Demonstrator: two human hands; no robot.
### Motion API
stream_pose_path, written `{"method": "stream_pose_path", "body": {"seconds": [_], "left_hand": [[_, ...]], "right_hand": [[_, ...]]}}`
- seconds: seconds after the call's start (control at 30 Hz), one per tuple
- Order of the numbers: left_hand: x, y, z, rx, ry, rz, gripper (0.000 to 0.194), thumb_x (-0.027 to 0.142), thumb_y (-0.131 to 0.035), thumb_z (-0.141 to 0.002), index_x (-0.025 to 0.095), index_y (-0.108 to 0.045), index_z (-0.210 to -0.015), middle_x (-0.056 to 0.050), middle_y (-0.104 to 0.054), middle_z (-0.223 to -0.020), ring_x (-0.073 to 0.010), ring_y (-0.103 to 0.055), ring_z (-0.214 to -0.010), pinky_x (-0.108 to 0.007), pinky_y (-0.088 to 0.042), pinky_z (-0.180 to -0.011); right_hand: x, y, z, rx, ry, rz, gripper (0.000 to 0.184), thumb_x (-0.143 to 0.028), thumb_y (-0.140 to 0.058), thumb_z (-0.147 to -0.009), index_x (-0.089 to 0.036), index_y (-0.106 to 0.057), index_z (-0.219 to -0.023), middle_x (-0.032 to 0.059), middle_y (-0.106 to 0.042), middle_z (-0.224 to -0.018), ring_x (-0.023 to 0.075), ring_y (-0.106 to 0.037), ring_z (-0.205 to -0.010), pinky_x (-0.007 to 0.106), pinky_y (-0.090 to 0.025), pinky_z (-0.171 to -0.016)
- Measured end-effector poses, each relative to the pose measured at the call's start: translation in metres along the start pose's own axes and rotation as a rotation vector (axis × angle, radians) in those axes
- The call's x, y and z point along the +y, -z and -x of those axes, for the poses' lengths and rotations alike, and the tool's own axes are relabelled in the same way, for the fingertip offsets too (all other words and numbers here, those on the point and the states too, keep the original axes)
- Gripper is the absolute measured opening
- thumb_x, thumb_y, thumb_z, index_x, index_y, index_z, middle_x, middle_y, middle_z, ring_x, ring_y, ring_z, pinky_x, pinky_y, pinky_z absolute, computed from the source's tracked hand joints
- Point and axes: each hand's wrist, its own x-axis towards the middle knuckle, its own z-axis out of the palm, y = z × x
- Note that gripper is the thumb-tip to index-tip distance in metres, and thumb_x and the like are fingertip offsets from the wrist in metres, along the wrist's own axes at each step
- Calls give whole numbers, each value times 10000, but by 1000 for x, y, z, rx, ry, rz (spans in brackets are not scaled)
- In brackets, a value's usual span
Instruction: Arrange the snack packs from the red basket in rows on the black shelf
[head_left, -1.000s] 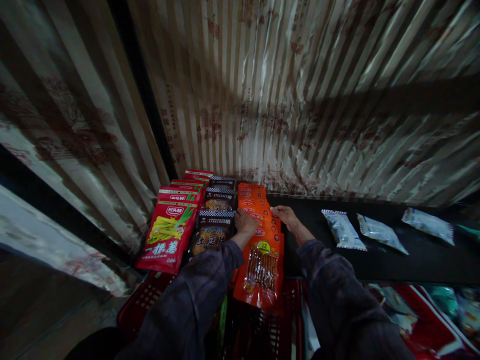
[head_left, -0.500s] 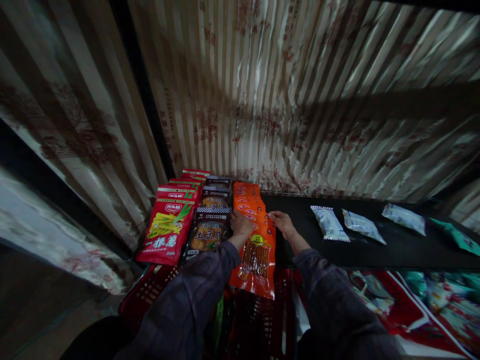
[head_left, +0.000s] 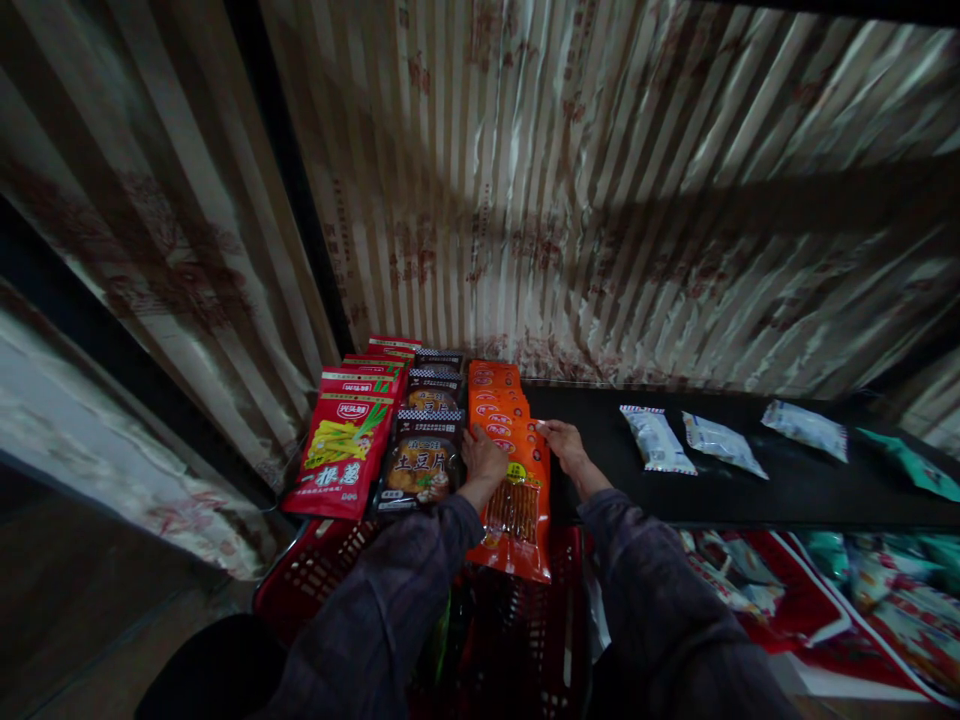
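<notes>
In the head view, the overlapping row of flat, glossy orange plastic snack packets point(head_left: 517, 515) lies on the black, flat shelf point(head_left: 735, 500) between the person's two hands, its long axis running from the striped, pleated backing sheet point(head_left: 517, 200) toward the body, the front packet reaching past the shelf edge above the red, perforated plastic basket point(head_left: 555, 645). The left hand point(head_left: 486, 462) is the nearer, its bent fingers over the row's left edge, beside the black, rectangular potato-slice packets point(head_left: 420, 465); whether they press or grip, one cannot tell. The right hand point(head_left: 568, 448) is at the opposite long edge, thumb and forefinger drawn close together at the orange margin, though a pinch on it cannot be confirmed
</notes>
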Motion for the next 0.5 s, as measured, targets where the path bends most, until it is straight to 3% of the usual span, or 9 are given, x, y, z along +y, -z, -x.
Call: {"method": "stream_pose_path", "body": {"seconds": [0.13, 0.37, 0.5], "left_hand": [[0, 2, 3, -14, -4, -12, 645, 60, -635, -754, 89, -449, -1371, -273, -415, -1500, -352, -425, -1397, -432, -362, -1135], [2, 5, 8, -14, -32, 14, 732, 127, -737, -724, 66, -424, -1383, -299, -392, -1505, -399, -402, -1399, -439, -337, -1140], [1, 6, 9, -12, -13, 14, 632, 101, -656, -769, 81, -452, -1366, -268, -408, -1507, -331, -403, -1415, -380, -314, -1162]], "right_hand": [[-7, 3, 11, -30, -20, -81, 220, -374, -784, -603, -181, -688, -647, 32, -723, -649, 168, -639, -612, 260, -495, -555], [-14, 8, 26, -67, -83, -147, 265, -303, -874, -507, -171, -678, -626, 53, -721, -645, 180, -657, -603, 276, -521, -547], [-15, 6, 24, -55, -105, -163, 244, -231, -866, -501, -193, -640, -585, 33, -704, -601, 200, -677, -615, 287, -536, -556]]}}
